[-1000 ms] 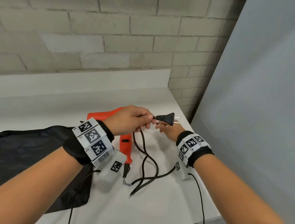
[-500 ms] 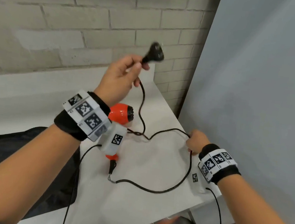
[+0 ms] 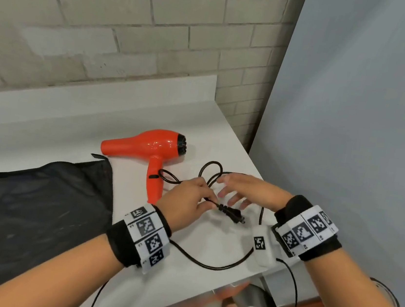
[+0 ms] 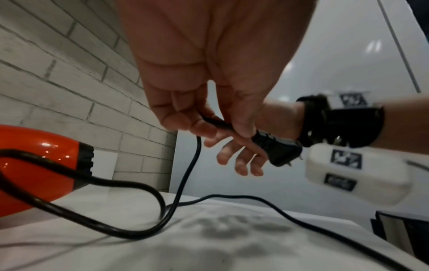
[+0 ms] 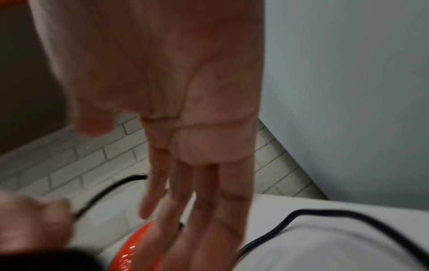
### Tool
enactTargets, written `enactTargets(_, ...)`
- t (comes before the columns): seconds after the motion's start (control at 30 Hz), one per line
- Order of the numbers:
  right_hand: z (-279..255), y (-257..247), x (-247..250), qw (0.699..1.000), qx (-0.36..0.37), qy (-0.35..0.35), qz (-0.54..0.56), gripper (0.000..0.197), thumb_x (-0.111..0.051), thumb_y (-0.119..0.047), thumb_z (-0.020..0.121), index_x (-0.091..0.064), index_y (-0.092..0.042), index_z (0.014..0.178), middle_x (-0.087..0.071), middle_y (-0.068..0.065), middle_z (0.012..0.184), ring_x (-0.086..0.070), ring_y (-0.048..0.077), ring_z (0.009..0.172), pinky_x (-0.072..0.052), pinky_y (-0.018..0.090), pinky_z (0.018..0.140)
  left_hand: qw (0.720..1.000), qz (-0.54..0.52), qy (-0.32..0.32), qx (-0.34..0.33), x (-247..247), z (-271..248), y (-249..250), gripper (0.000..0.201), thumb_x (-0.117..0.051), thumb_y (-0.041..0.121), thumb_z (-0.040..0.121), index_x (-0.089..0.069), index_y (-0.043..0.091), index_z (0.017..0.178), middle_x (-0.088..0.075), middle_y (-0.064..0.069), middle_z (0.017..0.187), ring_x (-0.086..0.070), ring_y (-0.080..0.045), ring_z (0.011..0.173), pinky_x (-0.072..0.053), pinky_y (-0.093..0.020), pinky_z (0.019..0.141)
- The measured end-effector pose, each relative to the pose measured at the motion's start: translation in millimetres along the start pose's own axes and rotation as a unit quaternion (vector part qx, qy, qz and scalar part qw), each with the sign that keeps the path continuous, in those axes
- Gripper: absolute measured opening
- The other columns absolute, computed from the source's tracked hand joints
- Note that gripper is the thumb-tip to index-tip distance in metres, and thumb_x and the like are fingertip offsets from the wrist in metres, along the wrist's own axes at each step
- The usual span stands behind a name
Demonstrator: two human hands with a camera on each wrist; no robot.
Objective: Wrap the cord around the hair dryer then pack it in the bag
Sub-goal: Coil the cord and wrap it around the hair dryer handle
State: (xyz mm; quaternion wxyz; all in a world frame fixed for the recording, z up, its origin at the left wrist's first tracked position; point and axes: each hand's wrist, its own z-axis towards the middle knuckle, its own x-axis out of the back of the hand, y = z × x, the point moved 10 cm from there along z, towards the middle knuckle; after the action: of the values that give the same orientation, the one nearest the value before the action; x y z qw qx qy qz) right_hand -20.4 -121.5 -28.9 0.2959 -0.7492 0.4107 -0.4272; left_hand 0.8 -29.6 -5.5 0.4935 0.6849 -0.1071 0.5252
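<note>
- The head view is taken from above and behind the forearms, aimed forward and down at the white bench (image 3: 210,243).
- The left wrist view is set low and close under the left hand (image 4: 209,73), facing along its palm toward the right hand (image 4: 241,155).
- The right wrist view, blurred, is set under the right hand (image 5: 185,128).
- The orange hair dryer (image 3: 151,144) and black cord (image 3: 221,265) are shared by all three.

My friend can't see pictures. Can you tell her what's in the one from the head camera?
A left hand pinches a black cord just behind its plug, while the right hand hovers open beside it. An orange hair dryer and a black bag lie on the white table.
</note>
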Motion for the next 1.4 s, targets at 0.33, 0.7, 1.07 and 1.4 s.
enactTargets(0.33,15.3,8.0,13.6,0.981,0.037,0.132,-0.14,0.022,-0.042,0.003,0.087,-0.053,-0.016,0.086,-0.055,0.005,0.088,-0.049,0.019,0.078,-0.037,0.01,0.056,0.992,-0.024,0.045,0.12,32.8,14.5,-52.9,0.032,-0.064,0.018,0.081,-0.05,0.02,0.109,-0.046,-0.005,0.131,-0.06,-0.019,0.095,-0.045,-0.025,0.085)
enactTargets(0.7,10.9,-1.6,-5.5,0.877,0.092,0.063,-0.468,0.03,-0.043,-0.011,0.092,-0.067,-0.025,0.106,-0.058,-0.005,0.116,-0.037,0.016,0.117,-0.029,0.034,0.093,0.975,0.09,-0.03,0.2,51.4,68.0,-84.5,0.022,-0.044,0.008,0.089,-0.061,0.003,0.103,-0.064,-0.007,0.1,-0.058,-0.022,0.091,-0.042,-0.023,0.072)
enactTargets(1.07,38.2,26.5,-0.2,0.945,-0.083,0.122,-0.29,0.021,-0.04,-0.013,0.093,-0.051,-0.008,0.11,-0.059,0.013,0.118,-0.057,0.03,0.102,-0.042,0.034,0.093,0.992,0.011,0.028,0.124,59.4,62.6,-80.2,0.027,-0.054,0.012,0.086,-0.06,0.013,0.112,-0.054,-0.01,0.111,-0.053,-0.023,0.103,-0.037,-0.026,0.091)
enactTargets(1.4,12.8,-8.1,27.9,0.905,-0.063,0.202,-0.37,0.038,-0.037,-0.003,0.094,-0.043,-0.006,0.131,-0.049,0.016,0.124,-0.053,0.03,0.111,-0.043,0.032,0.091,0.933,0.29,-0.2,0.066,10.8,-28.6,-112.9,0.046,-0.045,0.014,0.088,-0.042,0.037,0.127,-0.013,0.003,0.15,-0.039,-0.03,0.117,-0.037,-0.039,0.095)
